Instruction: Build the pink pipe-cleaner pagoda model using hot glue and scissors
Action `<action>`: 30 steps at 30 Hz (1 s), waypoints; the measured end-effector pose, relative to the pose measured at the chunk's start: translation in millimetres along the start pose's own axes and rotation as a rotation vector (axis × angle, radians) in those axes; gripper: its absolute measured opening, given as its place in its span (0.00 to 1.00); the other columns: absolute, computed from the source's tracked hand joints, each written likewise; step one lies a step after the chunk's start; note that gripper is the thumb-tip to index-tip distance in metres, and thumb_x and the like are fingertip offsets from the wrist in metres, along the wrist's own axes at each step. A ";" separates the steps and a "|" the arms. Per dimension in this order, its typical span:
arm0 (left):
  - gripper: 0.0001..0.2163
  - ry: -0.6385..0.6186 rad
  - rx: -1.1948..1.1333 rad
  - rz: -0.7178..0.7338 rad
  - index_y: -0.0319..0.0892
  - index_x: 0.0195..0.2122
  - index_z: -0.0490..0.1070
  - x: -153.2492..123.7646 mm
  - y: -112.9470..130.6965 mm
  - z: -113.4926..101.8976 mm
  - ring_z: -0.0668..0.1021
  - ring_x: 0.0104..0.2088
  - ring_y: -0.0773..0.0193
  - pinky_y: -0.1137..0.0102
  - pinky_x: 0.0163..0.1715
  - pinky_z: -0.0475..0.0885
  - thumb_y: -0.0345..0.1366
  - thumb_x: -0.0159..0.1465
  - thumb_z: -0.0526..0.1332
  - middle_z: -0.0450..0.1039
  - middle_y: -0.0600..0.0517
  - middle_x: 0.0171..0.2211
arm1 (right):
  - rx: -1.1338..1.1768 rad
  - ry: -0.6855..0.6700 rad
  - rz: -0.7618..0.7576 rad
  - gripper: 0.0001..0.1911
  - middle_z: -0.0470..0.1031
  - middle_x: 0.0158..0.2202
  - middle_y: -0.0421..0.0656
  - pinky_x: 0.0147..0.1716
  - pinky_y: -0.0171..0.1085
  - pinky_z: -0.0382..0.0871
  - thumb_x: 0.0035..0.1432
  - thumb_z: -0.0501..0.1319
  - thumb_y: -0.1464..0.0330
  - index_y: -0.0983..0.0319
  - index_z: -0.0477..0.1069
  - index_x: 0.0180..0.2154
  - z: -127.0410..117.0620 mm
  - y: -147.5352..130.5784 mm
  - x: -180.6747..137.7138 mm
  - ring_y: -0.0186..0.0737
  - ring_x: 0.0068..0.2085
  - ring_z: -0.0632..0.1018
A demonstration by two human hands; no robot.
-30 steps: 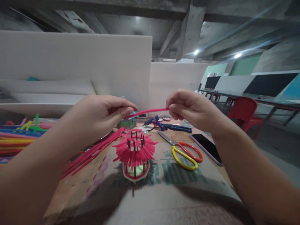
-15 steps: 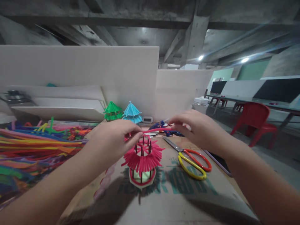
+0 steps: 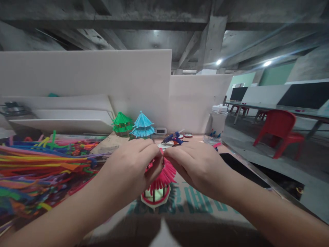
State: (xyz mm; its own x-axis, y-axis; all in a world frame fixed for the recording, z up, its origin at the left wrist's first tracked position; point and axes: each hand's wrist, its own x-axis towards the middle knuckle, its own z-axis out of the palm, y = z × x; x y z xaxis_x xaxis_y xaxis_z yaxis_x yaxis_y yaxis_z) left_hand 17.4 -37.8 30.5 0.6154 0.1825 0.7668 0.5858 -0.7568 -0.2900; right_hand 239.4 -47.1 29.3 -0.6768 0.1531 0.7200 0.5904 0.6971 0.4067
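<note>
A small pagoda-like model (image 3: pixel 155 195) stands on the cardboard, with a pink fringed roof (image 3: pixel 164 175), dark posts and a pale base rimmed in red. Over its top, my left hand (image 3: pixel 138 164) and my right hand (image 3: pixel 195 164) meet with fingertips pinched together. Both are closed on a pink pipe cleaner (image 3: pixel 161 151), of which only a bit shows between the fingers. My hands hide the model's upper part, and I cannot tell whether the pipe cleaner touches it. The scissors are out of sight.
Colourful pipe cleaners (image 3: pixel 46 164) pile up at left. Behind stand a green model (image 3: pixel 122 123), a blue model (image 3: pixel 142 125) and a small digital display (image 3: pixel 160 131). A blue glue gun (image 3: pixel 173 138), a clear jar (image 3: pixel 217 121) and a black flat device (image 3: pixel 241 169) lie farther right.
My hands were apart with the pink pipe cleaner stretched between them. My right hand has moved left and down to meet my left hand, and the scissors have dropped from view.
</note>
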 end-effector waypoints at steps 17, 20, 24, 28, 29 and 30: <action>0.11 -0.066 -0.078 -0.006 0.44 0.34 0.73 2.6 -19.1 -22.2 0.78 0.30 0.64 0.70 0.30 0.68 0.32 0.75 0.57 0.77 0.54 0.28 | -0.071 -0.024 0.031 0.11 0.80 0.27 0.41 0.28 0.37 0.56 0.73 0.55 0.73 0.62 0.76 0.39 -11.9 37.5 -3.4 0.37 0.27 0.73; 0.11 -0.038 -0.041 0.020 0.42 0.34 0.74 0.5 -14.6 -14.6 0.77 0.29 0.62 0.68 0.30 0.68 0.32 0.75 0.57 0.77 0.53 0.29 | 0.000 -0.040 0.026 0.11 0.81 0.31 0.43 0.30 0.37 0.59 0.74 0.55 0.72 0.61 0.75 0.40 -11.0 24.8 -0.6 0.37 0.30 0.75; 0.10 -0.011 -0.099 0.029 0.41 0.35 0.74 0.8 -10.8 -10.5 0.76 0.30 0.63 0.69 0.29 0.68 0.30 0.74 0.58 0.76 0.53 0.29 | 0.027 -0.023 -0.040 0.13 0.81 0.32 0.44 0.32 0.39 0.62 0.74 0.53 0.75 0.63 0.76 0.40 -9.2 9.0 1.0 0.39 0.32 0.74; 0.10 -0.045 -0.149 0.007 0.42 0.33 0.74 3.0 -11.0 -11.7 0.75 0.29 0.65 0.71 0.29 0.67 0.29 0.73 0.58 0.76 0.54 0.28 | 0.037 -0.004 -0.058 0.14 0.80 0.32 0.45 0.33 0.39 0.62 0.74 0.53 0.75 0.64 0.76 0.40 -5.4 6.9 1.2 0.40 0.32 0.74; 0.10 -0.055 -0.156 0.007 0.42 0.32 0.73 3.5 -11.1 -12.0 0.75 0.29 0.65 0.71 0.29 0.67 0.28 0.72 0.58 0.76 0.55 0.27 | 0.051 -0.007 -0.061 0.14 0.80 0.31 0.45 0.32 0.39 0.62 0.73 0.53 0.76 0.64 0.76 0.40 -4.1 7.9 1.3 0.40 0.31 0.73; 0.11 -0.058 -0.161 0.006 0.42 0.31 0.73 3.8 -11.2 -12.3 0.74 0.28 0.65 0.71 0.28 0.67 0.28 0.72 0.58 0.75 0.55 0.27 | 0.069 -0.010 -0.061 0.13 0.79 0.31 0.44 0.32 0.39 0.61 0.72 0.53 0.76 0.64 0.76 0.39 -2.8 8.9 1.5 0.40 0.31 0.73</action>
State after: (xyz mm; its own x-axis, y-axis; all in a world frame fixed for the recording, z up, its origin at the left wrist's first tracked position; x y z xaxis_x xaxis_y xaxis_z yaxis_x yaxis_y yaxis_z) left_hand 6.7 -36.4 43.7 0.6509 0.2104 0.7295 0.4928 -0.8480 -0.1951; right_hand 244.9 -42.6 35.6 -0.7152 0.1159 0.6893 0.5167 0.7518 0.4097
